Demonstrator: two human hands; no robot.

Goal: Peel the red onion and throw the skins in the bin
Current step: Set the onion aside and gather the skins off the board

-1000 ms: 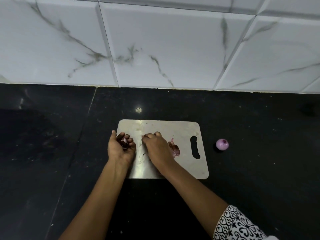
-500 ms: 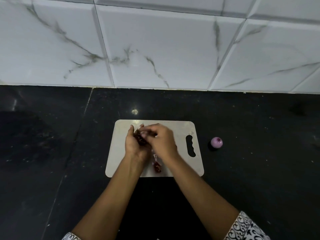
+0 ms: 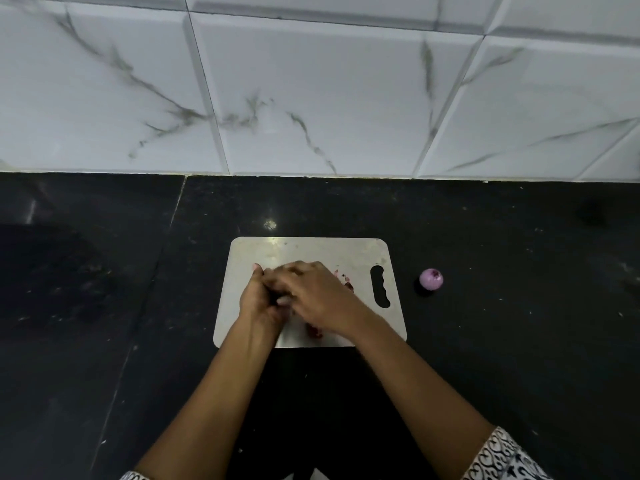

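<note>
Whatever the hands clasp hidden, skin scraps partly covered

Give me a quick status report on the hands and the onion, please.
Left hand and right hand closed together over the cutting board. Peeled onion apart on the counter. Skin scraps on board; no bin in view.

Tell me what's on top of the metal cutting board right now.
Both hands, left hand and right hand, pressed together over the cutting board, with red skin scraps beside them. Whatever they grip is covered.
</note>
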